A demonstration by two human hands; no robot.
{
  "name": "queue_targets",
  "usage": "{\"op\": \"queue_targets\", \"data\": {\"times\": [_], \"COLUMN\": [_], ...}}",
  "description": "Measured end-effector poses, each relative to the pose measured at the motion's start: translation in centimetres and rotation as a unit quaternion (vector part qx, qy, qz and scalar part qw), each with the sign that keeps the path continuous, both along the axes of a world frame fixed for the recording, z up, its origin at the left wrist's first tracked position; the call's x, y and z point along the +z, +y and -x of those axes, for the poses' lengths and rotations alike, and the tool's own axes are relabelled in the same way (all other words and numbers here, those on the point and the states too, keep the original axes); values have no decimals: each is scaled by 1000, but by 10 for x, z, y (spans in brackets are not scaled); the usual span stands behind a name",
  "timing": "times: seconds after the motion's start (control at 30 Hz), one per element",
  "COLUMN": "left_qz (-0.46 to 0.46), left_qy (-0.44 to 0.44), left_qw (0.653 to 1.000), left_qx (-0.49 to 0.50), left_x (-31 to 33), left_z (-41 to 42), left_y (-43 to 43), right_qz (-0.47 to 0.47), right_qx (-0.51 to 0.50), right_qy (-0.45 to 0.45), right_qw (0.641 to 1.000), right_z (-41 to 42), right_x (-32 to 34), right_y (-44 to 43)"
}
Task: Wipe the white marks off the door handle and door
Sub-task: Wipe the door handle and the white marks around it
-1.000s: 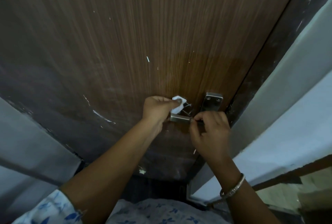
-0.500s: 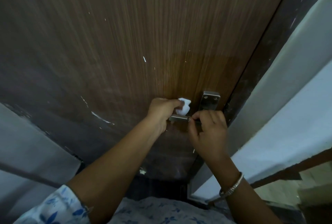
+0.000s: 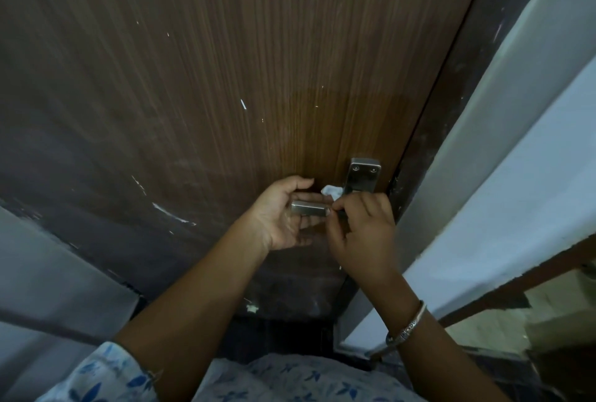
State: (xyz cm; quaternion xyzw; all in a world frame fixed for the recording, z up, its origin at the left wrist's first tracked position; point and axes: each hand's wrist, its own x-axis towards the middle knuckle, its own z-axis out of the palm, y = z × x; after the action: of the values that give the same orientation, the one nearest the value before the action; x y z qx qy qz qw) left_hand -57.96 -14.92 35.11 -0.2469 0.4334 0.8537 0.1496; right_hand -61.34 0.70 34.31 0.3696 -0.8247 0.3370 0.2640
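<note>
The door carries white marks toward its left edge; the stiff metal door handle sits near its right edge. The left hand cups the handle's free end, fingers apart. The right hand pinches a soft, light white wad, best gripped bunched, against the handle.

Dim, dull light all over. Pale blue-grey wall right of the dark brown door frame, with a second pale wall section at lower left. Dark brown skirting band runs along the base of the right wall, light tiled floor beyond it at lower right, and dark floor at the bottom centre.
</note>
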Motion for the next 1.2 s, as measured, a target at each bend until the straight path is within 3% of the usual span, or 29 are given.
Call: {"op": "queue_targets", "data": {"times": [0.3, 0.47, 0.67, 0.83, 1.07, 1.2], "left_qz": [-51, -103, -44, -137, -110, -116], "left_qy": [0, 41, 8, 107, 40, 112], "left_qw": [998, 994, 999, 985, 991, 987], "left_qx": [-22, -10, -8, 12, 67, 28], "left_x": [-18, -15, -22, -14, -16, -4], "left_z": [-10, -9, -19, -26, -34, -35], "left_y": [6, -4, 2, -10, -3, -15], "right_qz": [25, 8, 3, -13, -20, -24], "right_qx": [21, 38, 33, 20, 11, 14], "right_qy": [-15, -24, -31, -28, -32, -28], "right_qw": [999, 999, 999, 999, 999, 999], "right_z": [3, 6, 5, 3, 1, 1], "right_x": [-2, -1, 1, 0, -1, 0], "right_y": [2, 8, 9, 8, 7, 7]}}
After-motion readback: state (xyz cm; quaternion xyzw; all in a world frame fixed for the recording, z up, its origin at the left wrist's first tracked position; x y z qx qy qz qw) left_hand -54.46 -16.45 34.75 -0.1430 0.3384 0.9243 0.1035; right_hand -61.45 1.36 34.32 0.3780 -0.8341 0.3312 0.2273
